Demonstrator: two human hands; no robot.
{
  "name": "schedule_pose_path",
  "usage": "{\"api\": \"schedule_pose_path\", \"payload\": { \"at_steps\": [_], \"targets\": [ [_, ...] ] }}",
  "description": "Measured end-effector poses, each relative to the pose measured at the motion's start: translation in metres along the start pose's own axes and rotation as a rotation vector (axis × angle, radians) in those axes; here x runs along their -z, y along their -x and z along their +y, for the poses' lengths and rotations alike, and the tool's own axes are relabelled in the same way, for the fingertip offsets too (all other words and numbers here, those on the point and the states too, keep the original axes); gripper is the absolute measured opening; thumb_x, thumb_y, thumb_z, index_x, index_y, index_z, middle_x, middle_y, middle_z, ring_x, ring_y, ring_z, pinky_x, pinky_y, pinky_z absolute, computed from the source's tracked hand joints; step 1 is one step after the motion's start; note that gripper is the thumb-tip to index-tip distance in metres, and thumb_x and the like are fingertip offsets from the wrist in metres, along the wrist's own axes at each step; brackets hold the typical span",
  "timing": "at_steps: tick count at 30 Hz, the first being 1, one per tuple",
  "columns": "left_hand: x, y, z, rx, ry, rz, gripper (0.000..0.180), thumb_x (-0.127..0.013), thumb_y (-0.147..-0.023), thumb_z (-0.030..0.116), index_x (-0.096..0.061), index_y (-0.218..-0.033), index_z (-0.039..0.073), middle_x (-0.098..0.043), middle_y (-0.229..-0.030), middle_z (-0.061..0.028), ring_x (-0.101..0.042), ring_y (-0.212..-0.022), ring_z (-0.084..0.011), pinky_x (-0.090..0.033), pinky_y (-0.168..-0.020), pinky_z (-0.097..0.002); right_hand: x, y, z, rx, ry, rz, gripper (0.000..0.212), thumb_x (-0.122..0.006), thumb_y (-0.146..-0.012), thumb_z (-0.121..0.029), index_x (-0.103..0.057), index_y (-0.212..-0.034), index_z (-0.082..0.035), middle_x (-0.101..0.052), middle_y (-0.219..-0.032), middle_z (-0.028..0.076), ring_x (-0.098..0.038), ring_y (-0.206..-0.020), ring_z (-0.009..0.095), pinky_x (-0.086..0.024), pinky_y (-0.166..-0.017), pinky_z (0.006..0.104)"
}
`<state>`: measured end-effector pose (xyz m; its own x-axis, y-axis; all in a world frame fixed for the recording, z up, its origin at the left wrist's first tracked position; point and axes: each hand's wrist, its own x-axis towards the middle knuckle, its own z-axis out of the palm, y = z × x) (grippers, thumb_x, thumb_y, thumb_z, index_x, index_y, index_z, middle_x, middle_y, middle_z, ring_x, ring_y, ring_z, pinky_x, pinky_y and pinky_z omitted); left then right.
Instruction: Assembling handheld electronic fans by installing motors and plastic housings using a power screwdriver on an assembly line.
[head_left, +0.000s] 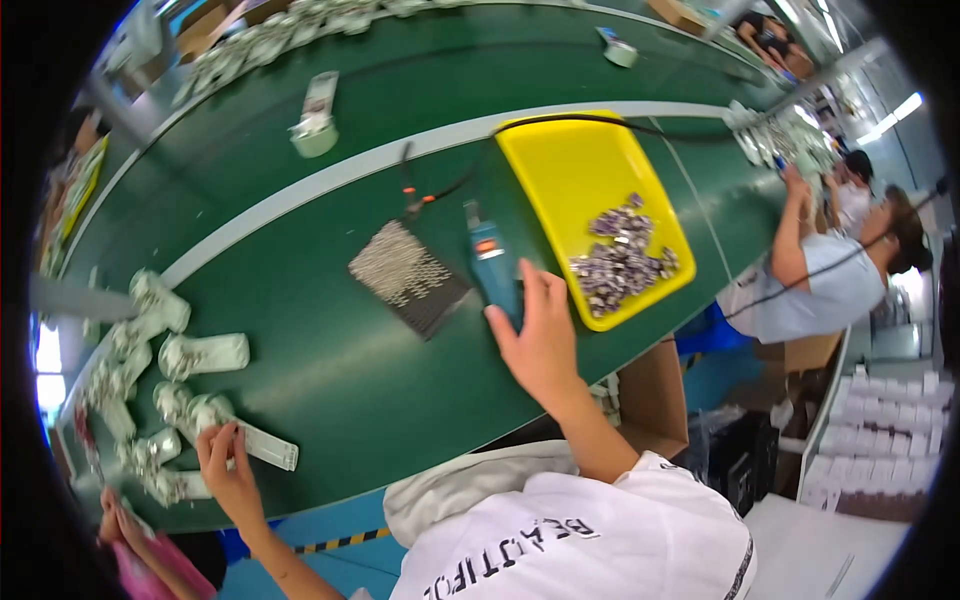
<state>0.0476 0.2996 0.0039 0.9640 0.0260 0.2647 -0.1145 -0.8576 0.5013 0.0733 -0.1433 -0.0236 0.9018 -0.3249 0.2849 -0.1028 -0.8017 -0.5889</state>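
My left hand is closed at the near left, its fingers on the rounded end of a white plastic unit that has a long flat body. My right hand is round the lower end of a teal hand tool, which looks like an electric screwdriver with an orange switch and a metal tip. Thumb and fingers lie on either side of its body. Left of the tool sits a dark tray of small metal pieces, likely screws. Behind this tray are orange-and-black pliers.
A yellow tray holds a heap of small shiny parts. More white units crowd the left of the green table. Beyond a pale rail, single units lie on a green surface. A co-worker sits at right.
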Motion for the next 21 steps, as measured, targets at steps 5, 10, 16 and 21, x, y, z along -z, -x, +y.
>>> {"api": "schedule_pose_path", "payload": {
  "at_steps": [5, 10, 16, 21],
  "targets": [
    [-0.023, -0.017, 0.021, 0.012, 0.042, -0.067, 0.011, -0.063, -0.091, -0.007, -0.066, -0.101, -0.003, -0.06, -0.096, -0.0103, -0.056, -0.078, -0.0197, -0.046, -0.07, -0.0295, 0.063, -0.033, 0.046, -0.003, -0.02, 0.094, 0.038, -0.072, -0.091, -0.015, -0.064, -0.125, -0.001, -0.067, -0.109, 0.012, -0.063, -0.094, 0.027, -0.05, -0.089, 0.038],
    [-0.04, -0.017, 0.054, -0.165, 0.126, -0.083, 0.011, -0.064, -0.087, -0.008, -0.064, -0.097, -0.003, -0.059, -0.095, -0.0119, -0.058, -0.082, -0.0251, -0.047, -0.074, -0.0317, 0.094, -0.095, 0.127, 0.088, 0.277, 0.04, 0.037, -0.072, -0.089, -0.016, -0.067, -0.124, -0.006, -0.068, -0.115, 0.011, -0.06, -0.112, 0.034, -0.046, -0.098, 0.0434],
    [-0.07, -0.016, 0.119, -0.171, 0.409, -0.237, 0.013, -0.065, -0.082, -0.009, -0.063, -0.093, -0.002, -0.057, -0.091, -0.0135, -0.058, -0.081, -0.0289, -0.047, -0.072, -0.0339, 0.098, -0.107, 0.127, 0.073, 0.446, -0.054, 0.032, -0.074, -0.084, -0.017, -0.072, -0.115, -0.009, -0.07, -0.115, 0.008, -0.059, -0.114, 0.033, -0.045, -0.099, 0.0447],
    [-0.093, -0.003, 0.126, -0.194, 0.469, -0.154, 0.011, -0.065, -0.084, -0.008, -0.062, -0.092, -0.002, -0.056, -0.092, -0.0121, -0.056, -0.08, -0.0257, -0.046, -0.072, -0.0317, 0.087, -0.099, 0.113, -0.101, -0.201, 0.044, 0.022, -0.072, -0.092, -0.016, -0.071, -0.11, -0.003, -0.072, -0.098, 0.007, -0.067, -0.086, 0.016, -0.052, -0.076, 0.0297]
  ]
}}
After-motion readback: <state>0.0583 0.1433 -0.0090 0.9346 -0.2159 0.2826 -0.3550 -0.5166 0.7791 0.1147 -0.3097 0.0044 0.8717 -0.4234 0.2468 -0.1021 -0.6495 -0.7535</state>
